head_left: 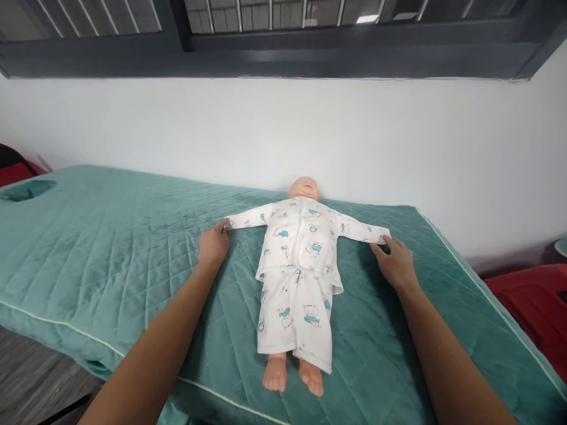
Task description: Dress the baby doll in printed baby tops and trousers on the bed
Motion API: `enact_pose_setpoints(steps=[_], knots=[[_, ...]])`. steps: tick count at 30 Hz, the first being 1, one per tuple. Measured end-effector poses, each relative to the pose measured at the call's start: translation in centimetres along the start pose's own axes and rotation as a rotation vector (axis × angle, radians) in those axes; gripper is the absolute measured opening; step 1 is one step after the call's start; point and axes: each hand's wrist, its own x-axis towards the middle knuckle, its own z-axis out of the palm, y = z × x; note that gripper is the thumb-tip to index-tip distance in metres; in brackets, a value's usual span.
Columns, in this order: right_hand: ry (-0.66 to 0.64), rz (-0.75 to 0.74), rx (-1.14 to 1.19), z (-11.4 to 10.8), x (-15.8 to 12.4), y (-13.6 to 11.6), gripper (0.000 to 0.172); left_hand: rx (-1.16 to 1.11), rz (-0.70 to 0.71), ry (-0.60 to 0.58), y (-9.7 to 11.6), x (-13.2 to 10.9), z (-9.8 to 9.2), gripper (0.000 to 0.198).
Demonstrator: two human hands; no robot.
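Lying on its back mid-frame, baby doll (303, 188) sits between the two hands on a green quilted bed (133, 254). Head is near the wall (190, 130), feet toward the bottom of the frame. Doll wears a white print pajama top (301, 239), buttoned in front, and matching pajama pants (292, 313); head and bare feet stick out, arms inside the sleeves, which spread out to both sides. Left hand (215, 243), left of center, pinches the cuff of the sleeve on that side between thumb and fingers. Right hand (393, 258), right of center, has thumb and fingertips on the other cuff, light pinch, remaining fingers loosely curled. Doll's torso is apart from both hands; only the sleeve ends are touched. Bed has a dark-looking opening (29, 190) at far left, pale piping along its edges. Red item (538, 307) at right edge, cut off, cannot tell what. Gray window frame (283, 56) with bars across the top. Floor (35, 372) lower left.
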Motion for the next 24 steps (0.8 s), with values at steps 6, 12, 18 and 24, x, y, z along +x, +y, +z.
enact_pose_setpoints(steps=[6, 12, 18, 24], knots=[[0.083, 0.012, 0.119, -1.3, -0.8, -0.3, 0.048, -0.011, -0.033, 0.075, 0.1, -0.1, -0.4, 0.037], [0.15, 0.036, 0.151, -2.2, -1.5, -1.1, 0.053, -0.005, -0.065, 0.147, 0.2, -0.2, -0.5, 0.043], [0.118, 0.054, 0.09, -2.0, -1.4, -0.7, 0.053, 0.036, -0.074, 0.085, 0.3, -0.2, -0.5, 0.042], [0.163, -0.07, -0.032, -1.0, -1.3, -0.3, 0.049, 0.089, 0.08, -0.003, 0.5, -0.1, -0.1, 0.052]])
